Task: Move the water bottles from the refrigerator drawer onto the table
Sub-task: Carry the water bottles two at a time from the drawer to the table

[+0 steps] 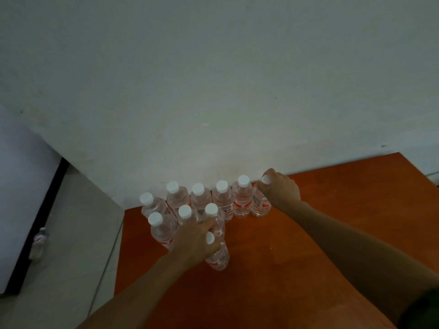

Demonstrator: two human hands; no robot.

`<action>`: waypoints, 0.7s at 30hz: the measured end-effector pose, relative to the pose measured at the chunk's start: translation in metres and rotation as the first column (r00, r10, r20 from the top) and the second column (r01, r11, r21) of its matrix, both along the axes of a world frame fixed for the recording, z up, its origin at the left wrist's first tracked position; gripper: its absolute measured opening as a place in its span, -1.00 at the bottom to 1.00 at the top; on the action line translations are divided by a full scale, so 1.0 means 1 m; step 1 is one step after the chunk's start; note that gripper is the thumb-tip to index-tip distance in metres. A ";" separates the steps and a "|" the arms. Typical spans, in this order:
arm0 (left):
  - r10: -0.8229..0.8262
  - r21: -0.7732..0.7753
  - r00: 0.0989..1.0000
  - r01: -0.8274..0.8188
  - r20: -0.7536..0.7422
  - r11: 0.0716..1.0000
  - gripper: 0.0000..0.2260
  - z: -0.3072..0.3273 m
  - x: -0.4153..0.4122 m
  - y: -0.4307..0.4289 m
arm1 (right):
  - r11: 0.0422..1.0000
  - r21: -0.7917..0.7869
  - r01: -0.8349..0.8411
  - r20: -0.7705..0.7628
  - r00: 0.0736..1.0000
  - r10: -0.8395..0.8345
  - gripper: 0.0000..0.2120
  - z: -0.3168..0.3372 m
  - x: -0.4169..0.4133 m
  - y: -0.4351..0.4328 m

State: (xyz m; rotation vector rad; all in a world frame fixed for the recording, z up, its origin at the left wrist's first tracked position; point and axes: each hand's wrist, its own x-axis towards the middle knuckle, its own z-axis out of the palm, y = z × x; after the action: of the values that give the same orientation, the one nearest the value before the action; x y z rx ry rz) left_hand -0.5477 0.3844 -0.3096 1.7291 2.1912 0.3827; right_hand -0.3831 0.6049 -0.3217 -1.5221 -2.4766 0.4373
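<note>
A white wall [213, 79] backs the orange-brown bench [297, 233], where capped water bottles [198, 198] stand upright, clustered at its far left corner. Left hand [194, 241], fingers curled, grips the front bottle [218, 257] by its neck; right hand [280, 188] likewise grips the back row's end bottle [260, 205].

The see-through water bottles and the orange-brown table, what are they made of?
The see-through water bottles look like thin clear plastic, glossy and ribbed, with matte white plastic caps. The orange-brown table looks like smooth wood or laminate, faintly shiny; which one, I cannot tell.
</note>
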 end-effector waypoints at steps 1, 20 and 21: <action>-0.005 -0.011 1.000 0.006 0.012 1.000 -0.80 0.001 -0.003 -0.003 | 1.000 -0.004 -0.005 -0.002 1.000 0.005 -0.71 -0.001 0.000 0.000; 0.075 0.011 0.962 -0.074 -0.262 0.997 -0.67 0.031 -0.064 -0.066 | 0.947 -0.287 0.142 -0.096 0.980 -0.176 -0.41 0.012 0.031 -0.067; 0.069 0.042 0.963 -0.060 -0.259 0.997 -0.67 0.032 -0.062 -0.064 | 0.944 -0.294 0.150 -0.083 0.980 -0.182 -0.44 0.015 0.036 -0.076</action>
State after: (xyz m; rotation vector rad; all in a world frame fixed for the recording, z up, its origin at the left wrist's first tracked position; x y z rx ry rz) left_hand -0.6101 0.3209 -0.2775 1.8193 2.4413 0.2183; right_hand -0.3468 0.5288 -0.3066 -1.7446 -2.2534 0.8557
